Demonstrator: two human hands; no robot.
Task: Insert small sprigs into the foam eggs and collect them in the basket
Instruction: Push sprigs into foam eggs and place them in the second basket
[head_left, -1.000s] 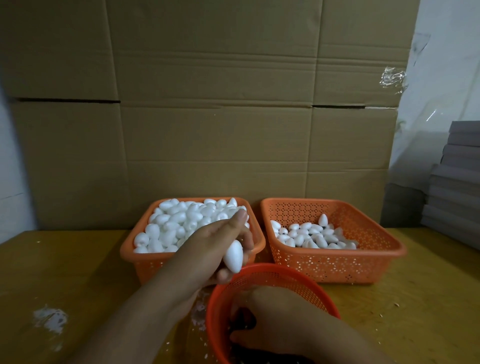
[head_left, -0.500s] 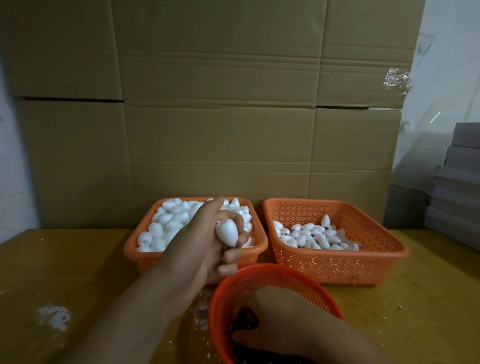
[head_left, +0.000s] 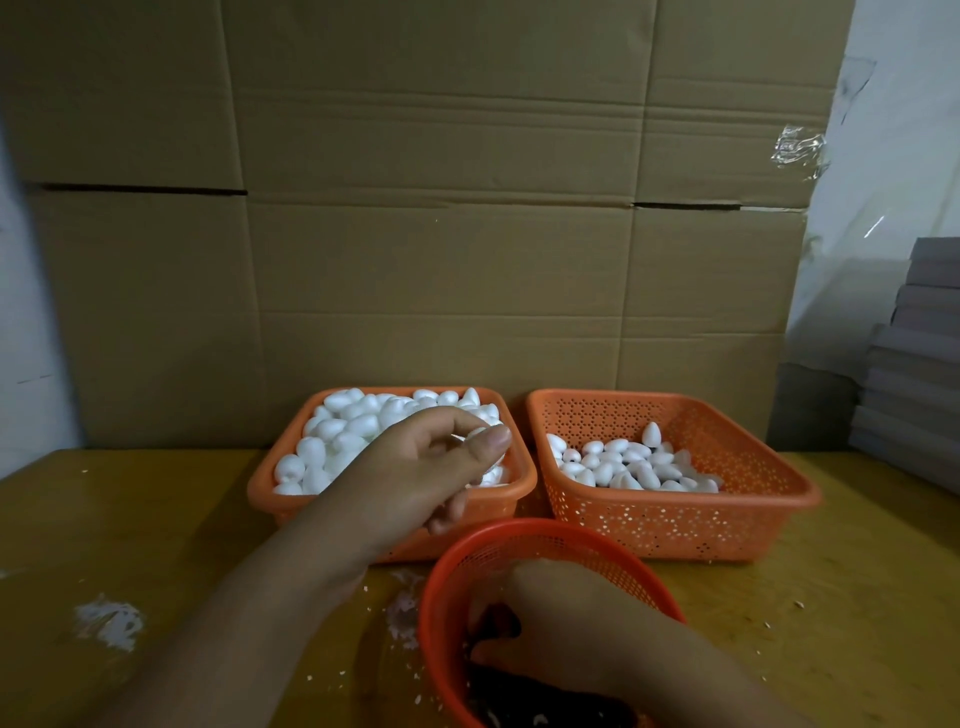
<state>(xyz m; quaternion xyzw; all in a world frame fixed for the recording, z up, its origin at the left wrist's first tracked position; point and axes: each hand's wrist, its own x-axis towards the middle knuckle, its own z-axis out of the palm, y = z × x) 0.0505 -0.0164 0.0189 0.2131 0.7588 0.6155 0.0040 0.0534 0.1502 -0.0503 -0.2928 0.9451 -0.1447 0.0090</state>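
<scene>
My left hand (head_left: 421, 478) hovers over the front of the left orange basket (head_left: 270, 488), fingers curled round a white foam egg (head_left: 480, 435) that is mostly hidden. That basket is heaped with plain foam eggs (head_left: 353, 431). The right orange basket (head_left: 753, 499) holds a shallower layer of eggs (head_left: 623, 465). My right hand (head_left: 576, 618) reaches down into the round red basket (head_left: 441, 587) in front, fingers among dark sprigs (head_left: 524, 696). Whether it holds one I cannot tell.
A wall of cardboard boxes (head_left: 441, 234) stands right behind the baskets. Grey flat boxes (head_left: 914, 358) are stacked at the right. White foam crumbs (head_left: 109, 621) lie on the yellow table (head_left: 130, 519).
My left hand has lifted the egg from beside the red basket up over the left basket and turned it into the fist. My right hand stays in the red basket.
</scene>
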